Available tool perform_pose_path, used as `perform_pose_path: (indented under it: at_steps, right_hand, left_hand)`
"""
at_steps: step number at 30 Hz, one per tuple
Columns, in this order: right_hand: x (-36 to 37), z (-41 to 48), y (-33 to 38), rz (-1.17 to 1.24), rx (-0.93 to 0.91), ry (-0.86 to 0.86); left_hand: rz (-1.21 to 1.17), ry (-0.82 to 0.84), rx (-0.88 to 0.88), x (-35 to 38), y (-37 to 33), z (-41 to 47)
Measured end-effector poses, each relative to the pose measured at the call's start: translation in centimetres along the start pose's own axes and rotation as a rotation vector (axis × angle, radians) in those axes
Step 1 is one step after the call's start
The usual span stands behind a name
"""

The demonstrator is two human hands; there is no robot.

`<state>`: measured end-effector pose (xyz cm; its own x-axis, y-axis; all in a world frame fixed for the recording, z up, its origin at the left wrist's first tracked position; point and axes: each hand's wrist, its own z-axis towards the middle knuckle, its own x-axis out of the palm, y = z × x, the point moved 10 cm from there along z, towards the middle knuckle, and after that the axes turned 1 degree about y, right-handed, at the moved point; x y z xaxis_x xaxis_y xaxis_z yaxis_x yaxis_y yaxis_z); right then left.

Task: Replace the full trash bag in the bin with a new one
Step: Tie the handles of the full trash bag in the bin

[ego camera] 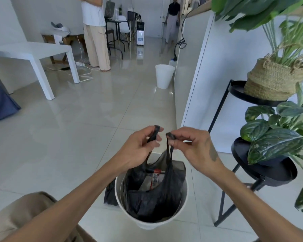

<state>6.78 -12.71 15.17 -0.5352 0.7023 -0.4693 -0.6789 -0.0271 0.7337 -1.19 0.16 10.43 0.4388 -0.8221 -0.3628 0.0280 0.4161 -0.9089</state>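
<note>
A white round bin (pixel 183 209) stands on the floor right below me. Inside it sits a black trash bag (pixel 152 199) with packaging and paper showing through its open mouth. Its two handle loops are pulled up above the rim. My left hand (pixel 138 149) pinches the left handle. My right hand (pixel 194 147) pinches the right handle, and the two hands are close together. A folded black bag (pixel 110 194) lies on the floor against the bin's left side.
A black metal plant stand (pixel 262 172) with leafy plants and a woven basket pot (pixel 269 79) is close on the right. A second white bin (pixel 164 75) stands farther along a white cabinet wall. A white table (pixel 42 53) is at the left. Two people stand at the back.
</note>
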Motion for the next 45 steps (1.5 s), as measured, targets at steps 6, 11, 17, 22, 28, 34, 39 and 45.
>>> perform_pose_path:
  at_steps: [6, 11, 17, 22, 28, 34, 39, 45]
  right_hand:
    - [0.4, -0.2, 4.2, -0.288, -0.47, -0.045]
    - [0.7, 0.3, 4.7, -0.434, -0.607, -0.05]
    - [0.8, 0.3, 3.9, -0.364, -0.573, -0.117]
    - [1.9, 0.6, 3.0, -0.314, -0.516, -0.06]
    - [1.8, 1.4, 1.9, -0.275, -0.427, -0.15]
    - [2.3, 0.9, 1.2, -0.177, -0.292, -0.216]
    - [1.2, 1.2, -2.3, 0.248, 0.128, -0.289]
    - [1.1, 0.1, -4.0, 0.451, 0.323, -0.253]
  left_hand:
    - [0.018, 0.101, 0.053, 1.1, -1.0, 0.9]
    - [-0.069, 0.218, 0.054, 1.6, -1.1, 1.3]
    - [-0.256, 0.106, 0.002, 0.1, 0.0, 2.4]
    - [-0.191, 0.172, 0.081, 0.4, -0.7, 2.3]
    - [-0.189, 0.17, 0.077, 0.5, -0.7, 1.7]
    - [-0.164, 0.136, 0.097, 0.5, -0.6, 1.1]
    - [-0.217, 0.029, 0.045, -1.1, 0.3, 0.6]
    - [0.388, -0.057, 0.27, -0.3, -0.3, -1.0]
